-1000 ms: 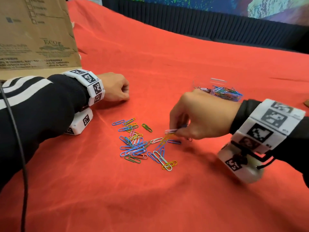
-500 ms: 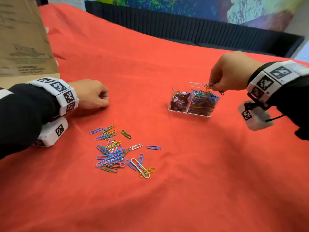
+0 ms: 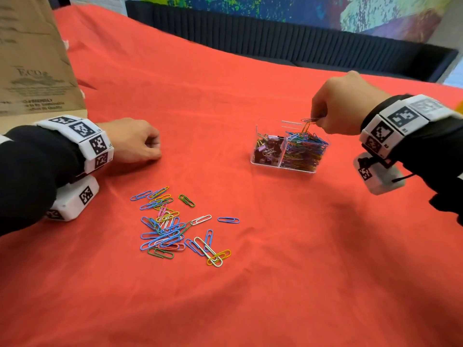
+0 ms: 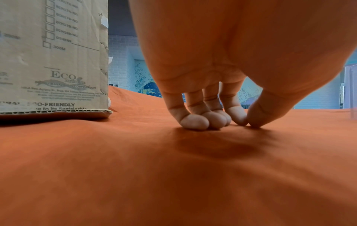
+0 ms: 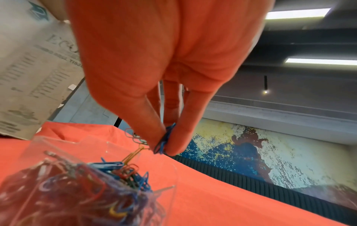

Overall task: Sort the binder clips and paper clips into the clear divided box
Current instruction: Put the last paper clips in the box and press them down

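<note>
Now the right hand [image 3: 343,106] pinches a few paper clips [image 5: 164,140] between thumb and fingertips [image 5: 173,146], held just above the box [image 3: 265,161], probably to drop them into its right compartment; an orange one dangles onto that heap. Binder clips [image 3: 266,151] fill the left compartment. Left hand [image 3: 132,141] rests loosely curled, holding nothing, on the cloth [image 3: 300,271]; loose clips [image 3: 172,226] lie nearer.

Two hands: left hand [image 3: 132,141], right hand [image 3: 343,106]. One clear divided box [image 3: 265,162], two compartments. One cardboard box [image 3: 32,58], upper left. Loose paper clips [image 3: 175,226], lower centre: too tangled to count.
</note>
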Demonstrator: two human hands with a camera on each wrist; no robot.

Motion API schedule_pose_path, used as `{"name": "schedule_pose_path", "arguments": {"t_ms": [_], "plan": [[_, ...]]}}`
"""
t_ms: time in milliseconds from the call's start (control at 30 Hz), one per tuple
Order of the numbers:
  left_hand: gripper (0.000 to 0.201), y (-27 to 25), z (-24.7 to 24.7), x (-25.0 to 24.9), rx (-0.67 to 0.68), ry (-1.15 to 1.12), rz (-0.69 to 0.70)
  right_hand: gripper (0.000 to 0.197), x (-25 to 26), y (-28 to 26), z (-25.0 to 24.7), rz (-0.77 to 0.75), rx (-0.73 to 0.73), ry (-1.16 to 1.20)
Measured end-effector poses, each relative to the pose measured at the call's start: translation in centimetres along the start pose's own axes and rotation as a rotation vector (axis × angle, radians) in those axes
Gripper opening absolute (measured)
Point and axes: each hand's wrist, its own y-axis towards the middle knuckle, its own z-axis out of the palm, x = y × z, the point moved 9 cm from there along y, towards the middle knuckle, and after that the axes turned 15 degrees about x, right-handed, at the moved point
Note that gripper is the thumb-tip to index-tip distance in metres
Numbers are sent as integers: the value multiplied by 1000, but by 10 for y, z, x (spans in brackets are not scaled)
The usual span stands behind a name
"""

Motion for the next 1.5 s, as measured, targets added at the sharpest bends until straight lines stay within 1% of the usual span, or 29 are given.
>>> {"name": "schedule_pose_path", "arguments": {"t_ms": [100, 167, 300, 433, 567, 700, 800, 900, 1033, 1167, 1233, 1400, 1500], "plan": [[16, 0, -1, 1, -3, -2, 3, 16, 10, -5, 6, -54, 29, -3], [16, 0, -1, 0, -6, 4, 4, 15, 15, -8, 8, -81, 38, -3], [16, 1, 0, 0, -3, 2, 3, 15, 14, -11, 10, -85, 51, 30], [15, 0, 0, 1, -1, -10, 5, 18, 9, -14, 6, -89, 49, 72], [14, 1, 1, 3, 5, -14, 8, 24, 11, -14, 3, -109, 18, 117], [14, 1, 0, 2, 7, -11, 9, 28, 28, -12, 16, -226, 16, 138], [13, 1, 1, 2, 9, -12, 8, 26, 37, -12, 18, -304, -23, 106], [13, 1, 1, 2, 11, -16, 7, 26, 39, -11, 16, -288, -35, 104], [14, 1, 1, 1, 12, -16, 6, 38, 35, -10, 20, -235, 7, 94], [14, 1, 1, 2, 12, -20, 5, 38, 33, -14, 20, -230, 33, 90], [14, 1, 1, 1, 13, -19, 5, 37, 33, -14, 19, -224, 38, 89], [14, 1, 1, 1, 20, -19, 8, 28, 39, -9, 7, -258, -23, 145], [14, 1, 2, 1, 23, -22, 6, 22, 51, 2, 9, -275, 48, 110]]}}
